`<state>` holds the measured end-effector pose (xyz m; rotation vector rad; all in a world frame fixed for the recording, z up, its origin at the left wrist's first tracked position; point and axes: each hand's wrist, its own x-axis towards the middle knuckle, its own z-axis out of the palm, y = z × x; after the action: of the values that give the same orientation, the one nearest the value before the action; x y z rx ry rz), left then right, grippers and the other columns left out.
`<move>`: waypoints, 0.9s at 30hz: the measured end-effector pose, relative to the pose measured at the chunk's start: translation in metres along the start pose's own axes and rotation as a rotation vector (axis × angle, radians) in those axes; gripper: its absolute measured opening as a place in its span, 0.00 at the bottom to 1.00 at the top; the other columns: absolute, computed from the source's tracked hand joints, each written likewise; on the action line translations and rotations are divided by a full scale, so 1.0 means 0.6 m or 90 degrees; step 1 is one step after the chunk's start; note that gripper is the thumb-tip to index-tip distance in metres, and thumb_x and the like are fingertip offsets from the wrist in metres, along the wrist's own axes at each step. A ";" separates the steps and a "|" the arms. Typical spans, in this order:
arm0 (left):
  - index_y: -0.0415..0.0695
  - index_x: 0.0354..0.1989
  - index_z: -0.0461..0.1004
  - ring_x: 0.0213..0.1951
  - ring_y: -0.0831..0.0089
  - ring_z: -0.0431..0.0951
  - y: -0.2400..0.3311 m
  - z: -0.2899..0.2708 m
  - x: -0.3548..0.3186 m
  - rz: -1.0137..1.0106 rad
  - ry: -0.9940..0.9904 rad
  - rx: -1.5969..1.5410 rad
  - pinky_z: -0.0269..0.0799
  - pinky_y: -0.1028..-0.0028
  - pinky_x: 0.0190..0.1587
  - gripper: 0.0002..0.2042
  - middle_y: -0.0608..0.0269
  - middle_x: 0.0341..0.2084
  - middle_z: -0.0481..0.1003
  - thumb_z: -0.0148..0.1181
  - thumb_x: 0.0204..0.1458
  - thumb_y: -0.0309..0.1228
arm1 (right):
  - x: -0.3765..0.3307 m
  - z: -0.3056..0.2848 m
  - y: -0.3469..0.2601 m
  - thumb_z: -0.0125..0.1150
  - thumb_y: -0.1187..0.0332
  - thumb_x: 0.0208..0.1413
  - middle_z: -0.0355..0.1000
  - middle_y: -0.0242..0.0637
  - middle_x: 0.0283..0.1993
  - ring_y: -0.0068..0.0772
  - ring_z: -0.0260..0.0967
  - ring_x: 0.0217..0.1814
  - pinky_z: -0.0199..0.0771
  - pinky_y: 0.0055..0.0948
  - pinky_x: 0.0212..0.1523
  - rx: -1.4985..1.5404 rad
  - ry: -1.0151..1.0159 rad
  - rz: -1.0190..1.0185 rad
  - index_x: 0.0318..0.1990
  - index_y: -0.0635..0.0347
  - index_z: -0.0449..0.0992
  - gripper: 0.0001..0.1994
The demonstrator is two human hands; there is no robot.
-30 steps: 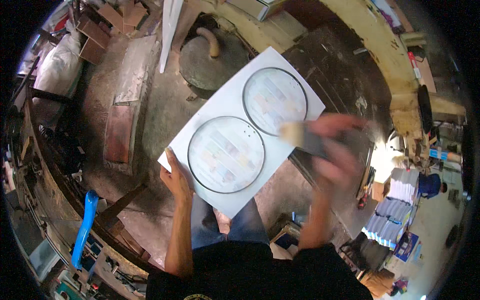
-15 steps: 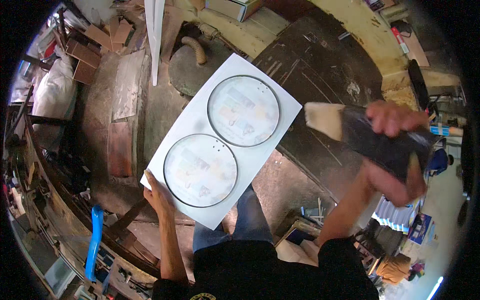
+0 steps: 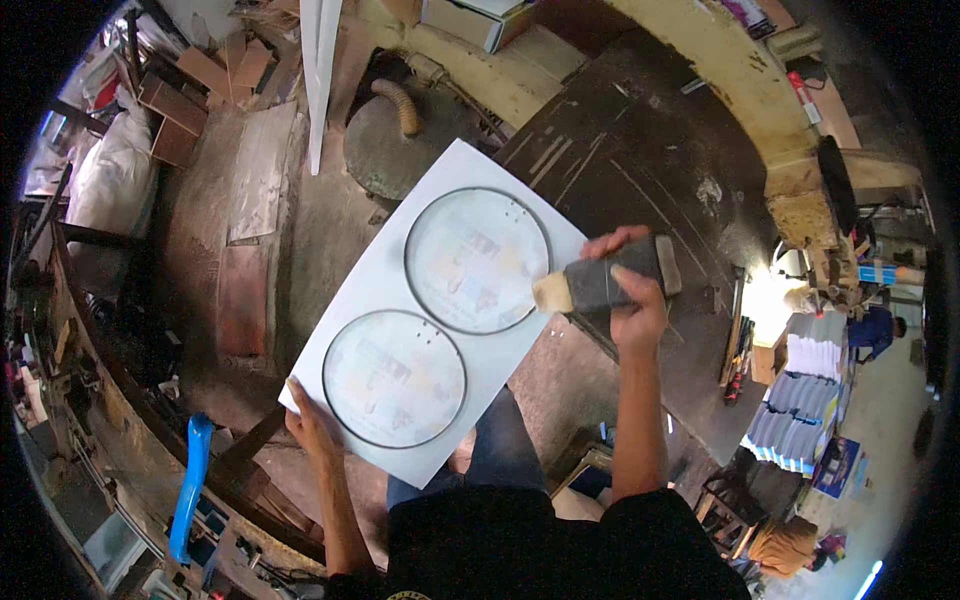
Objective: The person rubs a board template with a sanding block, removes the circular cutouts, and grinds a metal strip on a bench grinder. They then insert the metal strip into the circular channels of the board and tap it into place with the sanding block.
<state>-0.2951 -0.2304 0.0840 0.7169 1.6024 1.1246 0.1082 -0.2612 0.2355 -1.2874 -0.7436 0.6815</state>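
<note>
A white rectangular board is held tilted in front of me, bearing two dark-rimmed circles, with faint pale pictures inside. My left hand is closed on its lower left corner, the thumb lying along the edge. In my right hand is a wide brush with a dark, thick body and a cream bristle end. Its fingers wrap the dark part from both sides. The bristles lie over the board's right edge, at the rim of the upper circle; whether they touch the surface I cannot tell.
Beyond the board stands a dark worn tabletop. A round metal lid with a ribbed hose lies at the far left of it. A blue curved tube is at the lower left. Stacked printed sheets and a person are at the right.
My right hand has swung left with the brush, from off to the right of the board to its right edge. The board sits slightly lower in view, still in my left hand.
</note>
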 end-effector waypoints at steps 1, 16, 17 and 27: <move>0.34 0.46 0.74 0.38 0.79 0.72 -0.016 -0.037 0.011 -0.015 -0.015 0.017 0.66 0.78 0.42 0.22 0.66 0.37 0.76 0.53 0.64 0.45 | -0.014 0.006 -0.002 0.54 0.65 0.43 0.69 0.44 0.39 0.39 0.68 0.45 0.66 0.40 0.55 0.088 -0.016 0.009 0.47 0.66 0.66 0.22; 0.33 0.52 0.70 0.48 0.76 0.71 -0.087 -0.174 0.015 -0.090 0.080 0.111 0.65 0.74 0.52 0.26 0.62 0.48 0.73 0.54 0.62 0.49 | 0.017 0.022 0.020 0.51 0.66 0.51 0.68 0.40 0.38 0.34 0.66 0.44 0.64 0.38 0.54 0.005 -0.151 -0.171 0.44 0.62 0.67 0.14; 0.33 0.53 0.70 0.49 0.76 0.71 -0.087 -0.166 0.016 -0.058 0.063 0.077 0.65 0.74 0.53 0.27 0.62 0.49 0.73 0.54 0.62 0.49 | 0.017 0.024 0.055 0.51 0.66 0.52 0.68 0.39 0.38 0.33 0.66 0.45 0.64 0.38 0.55 0.029 -0.099 -0.111 0.45 0.62 0.67 0.14; 0.33 0.47 0.73 0.42 0.79 0.71 -0.006 -0.089 0.026 -0.052 0.038 0.038 0.66 0.77 0.44 0.26 0.64 0.42 0.75 0.54 0.62 0.50 | 0.035 0.041 -0.006 0.53 0.68 0.42 0.68 0.46 0.40 0.42 0.67 0.45 0.65 0.44 0.56 0.094 0.014 0.003 0.46 0.66 0.66 0.21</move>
<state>-0.3506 -0.2354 0.0773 0.6559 1.7069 1.0507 0.1012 -0.2307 0.2444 -1.1603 -0.6605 0.7121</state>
